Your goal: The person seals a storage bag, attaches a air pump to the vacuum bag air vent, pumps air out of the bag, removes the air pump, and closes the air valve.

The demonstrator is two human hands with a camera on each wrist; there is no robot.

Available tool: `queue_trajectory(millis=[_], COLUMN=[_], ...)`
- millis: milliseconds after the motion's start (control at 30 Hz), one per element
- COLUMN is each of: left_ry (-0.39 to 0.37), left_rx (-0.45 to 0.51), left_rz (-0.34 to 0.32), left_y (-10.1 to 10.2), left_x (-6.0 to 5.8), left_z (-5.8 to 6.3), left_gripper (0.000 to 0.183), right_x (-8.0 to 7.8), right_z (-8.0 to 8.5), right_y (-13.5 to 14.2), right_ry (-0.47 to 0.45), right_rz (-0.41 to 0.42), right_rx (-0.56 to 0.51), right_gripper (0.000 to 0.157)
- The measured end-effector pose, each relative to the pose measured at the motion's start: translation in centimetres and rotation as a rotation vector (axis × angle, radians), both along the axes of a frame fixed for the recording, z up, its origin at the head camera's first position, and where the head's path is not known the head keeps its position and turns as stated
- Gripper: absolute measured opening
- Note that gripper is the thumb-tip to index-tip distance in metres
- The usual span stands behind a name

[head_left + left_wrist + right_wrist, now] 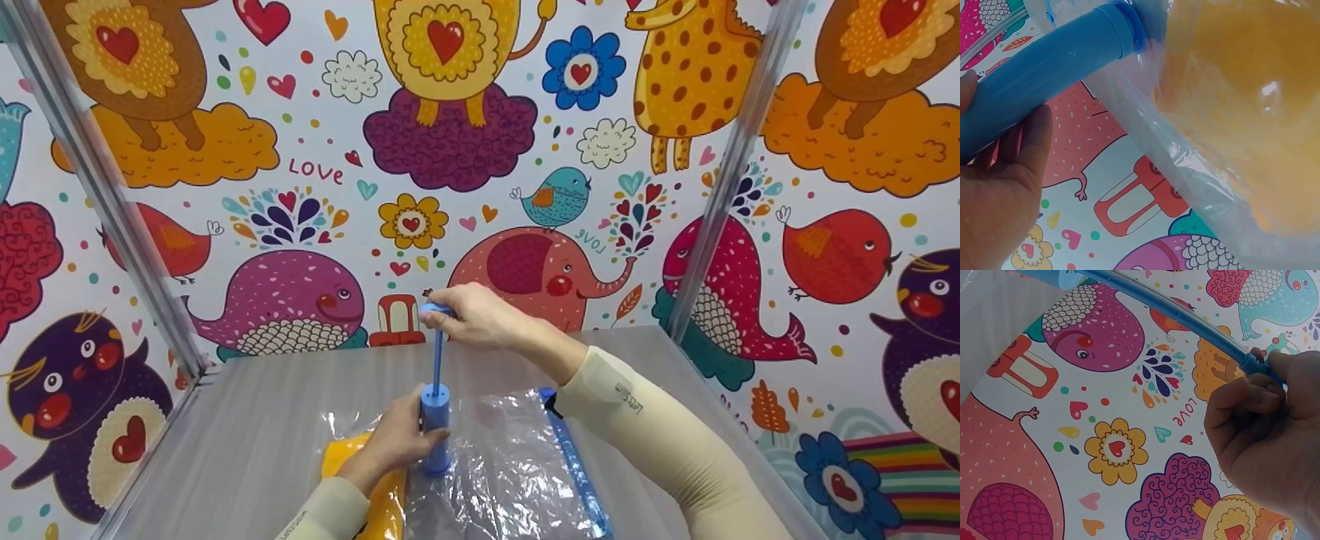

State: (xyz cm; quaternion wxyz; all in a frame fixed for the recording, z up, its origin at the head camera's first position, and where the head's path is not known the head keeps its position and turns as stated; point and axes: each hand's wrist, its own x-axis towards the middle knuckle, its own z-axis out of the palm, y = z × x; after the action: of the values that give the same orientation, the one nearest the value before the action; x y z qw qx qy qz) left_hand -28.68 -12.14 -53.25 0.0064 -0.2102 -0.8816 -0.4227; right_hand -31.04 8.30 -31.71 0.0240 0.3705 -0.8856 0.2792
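Note:
A blue hand pump (436, 420) stands upright, its base on a transparent plastic bag (495, 457) that lies on the table. My left hand (397, 435) grips the pump's barrel, with fingers and thumb round it in the left wrist view (1010, 180). My right hand (480, 315) holds the pump's handle (435, 308) at the top of the rod (437, 364), which is drawn far out of the barrel. Something yellow and soft, like folded cloth (1241, 101), lies inside the bag, partly hidden behind my left hand and sleeve in the head view.
A blue strip (574, 465) runs along the bag's right edge, passing under my right forearm. The grey table (247, 420) is enclosed by walls with cartoon animals (300, 300), and metal posts (712, 195) stand at the back corners.

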Motion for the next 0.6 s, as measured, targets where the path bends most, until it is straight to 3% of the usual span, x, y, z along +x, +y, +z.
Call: queue_trajectory(millis=[600], left_ry=[0.073], left_rx=[-0.020], left_rz=[-0.009], left_y=[-0.1], left_x=[-0.2], left_z=[-0.1], left_gripper=[0.045], right_x=[-0.2], right_z=[-4.0], right_y=[-0.5], right_ry=[-0.076], right_rz=[0.062], right_rx=[0.058], right_gripper=[0.023])
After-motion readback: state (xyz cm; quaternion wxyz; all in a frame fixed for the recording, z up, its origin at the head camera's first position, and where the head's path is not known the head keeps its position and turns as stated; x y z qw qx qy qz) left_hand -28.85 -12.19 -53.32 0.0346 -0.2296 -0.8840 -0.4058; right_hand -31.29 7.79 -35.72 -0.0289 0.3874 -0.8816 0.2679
